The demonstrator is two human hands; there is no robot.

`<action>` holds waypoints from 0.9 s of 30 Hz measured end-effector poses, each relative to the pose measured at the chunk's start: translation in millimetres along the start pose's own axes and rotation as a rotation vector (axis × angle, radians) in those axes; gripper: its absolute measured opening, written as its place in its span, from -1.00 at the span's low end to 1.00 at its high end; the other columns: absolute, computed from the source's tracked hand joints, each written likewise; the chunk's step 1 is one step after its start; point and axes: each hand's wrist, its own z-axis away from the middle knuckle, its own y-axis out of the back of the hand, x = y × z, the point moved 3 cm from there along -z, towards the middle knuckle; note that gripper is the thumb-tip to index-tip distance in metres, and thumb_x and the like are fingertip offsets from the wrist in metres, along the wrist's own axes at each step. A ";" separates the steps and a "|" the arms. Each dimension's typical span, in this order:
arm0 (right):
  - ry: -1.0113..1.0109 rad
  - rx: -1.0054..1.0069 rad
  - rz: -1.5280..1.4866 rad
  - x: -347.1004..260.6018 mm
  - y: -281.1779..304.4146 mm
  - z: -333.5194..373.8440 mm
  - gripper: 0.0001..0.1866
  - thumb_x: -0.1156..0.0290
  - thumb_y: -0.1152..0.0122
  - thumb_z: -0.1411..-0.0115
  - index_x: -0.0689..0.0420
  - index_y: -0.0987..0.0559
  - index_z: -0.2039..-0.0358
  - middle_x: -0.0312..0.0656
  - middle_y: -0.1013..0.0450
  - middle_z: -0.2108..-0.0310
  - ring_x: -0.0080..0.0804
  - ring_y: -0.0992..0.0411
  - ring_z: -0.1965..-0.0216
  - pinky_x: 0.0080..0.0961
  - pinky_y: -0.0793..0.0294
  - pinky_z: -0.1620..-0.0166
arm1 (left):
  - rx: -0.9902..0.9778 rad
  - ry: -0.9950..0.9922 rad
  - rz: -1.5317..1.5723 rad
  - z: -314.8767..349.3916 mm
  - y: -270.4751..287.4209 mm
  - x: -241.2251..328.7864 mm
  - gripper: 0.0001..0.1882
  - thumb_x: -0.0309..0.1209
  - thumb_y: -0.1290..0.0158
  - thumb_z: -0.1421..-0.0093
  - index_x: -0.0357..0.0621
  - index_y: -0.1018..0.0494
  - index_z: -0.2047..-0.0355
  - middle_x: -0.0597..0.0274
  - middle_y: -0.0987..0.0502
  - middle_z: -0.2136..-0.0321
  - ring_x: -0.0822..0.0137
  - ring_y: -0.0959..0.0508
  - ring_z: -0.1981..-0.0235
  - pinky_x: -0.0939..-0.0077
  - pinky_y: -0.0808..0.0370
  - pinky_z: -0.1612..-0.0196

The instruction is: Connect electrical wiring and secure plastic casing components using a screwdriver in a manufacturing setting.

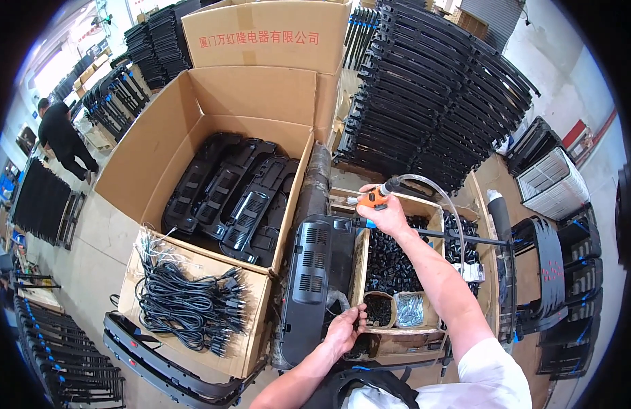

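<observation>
My right hand [388,215] is wrapped round an orange pneumatic screwdriver [375,198], whose clear hose [444,191] curves away to the right. The tool's tip points left, above the far end of a long black plastic cover [312,273] with slotted vents. Lower down, my left hand [344,330] is closed with its fingers pinched together, beside the cover's near right edge. What those fingers hold, if anything, cannot be made out. Just right of the left hand, a wooden parts tray [416,332] contains small black parts [392,262] and a pile of silvery screws [409,310].
An open cardboard box [257,92] with several black covers [223,194] stands at the left. Bundled black power cords [193,300] lie on cardboard nearer me. Tall stacks of black frames [431,95] rise beyond the tray. A person [64,140] is at the far left.
</observation>
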 end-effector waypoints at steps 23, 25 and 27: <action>-0.052 -0.119 0.178 -0.8 6.0 -22.1 -0.55 0.26 -0.47 -0.06 0.02 -0.63 0.01 -0.29 -0.67 0.16 -0.43 -0.62 0.08 -0.39 -0.55 -0.12 | 0.104 -0.393 -0.455 -59.6 -94.8 158.2 -0.60 -0.38 0.12 -0.53 -0.04 -0.34 -0.32 0.45 -0.40 0.50 0.62 -0.28 0.61 0.72 -0.18 0.61; -0.071 -0.117 0.186 -2.0 6.5 -22.5 -0.54 0.26 -0.47 -0.06 0.02 -0.63 0.00 -0.29 -0.67 0.16 -0.42 -0.62 0.08 -0.39 -0.55 -0.12 | 0.103 -0.545 -0.660 -92.6 -95.9 173.7 -0.53 -0.40 0.12 -0.50 -0.07 -0.30 -0.40 0.43 -0.43 0.47 0.60 -0.31 0.59 0.68 -0.27 0.57; -0.037 -0.173 0.130 -17.4 -29.8 -27.0 -0.54 0.26 -0.47 -0.06 0.02 -0.63 0.00 -0.28 -0.67 0.16 -0.42 -0.62 0.08 -0.38 -0.55 -0.12 | 0.240 -0.684 -0.923 -136.5 -38.6 201.1 -0.49 -0.38 0.10 -0.48 -0.08 -0.28 -0.41 0.27 -0.54 0.38 0.45 -0.46 0.50 0.54 -0.42 0.45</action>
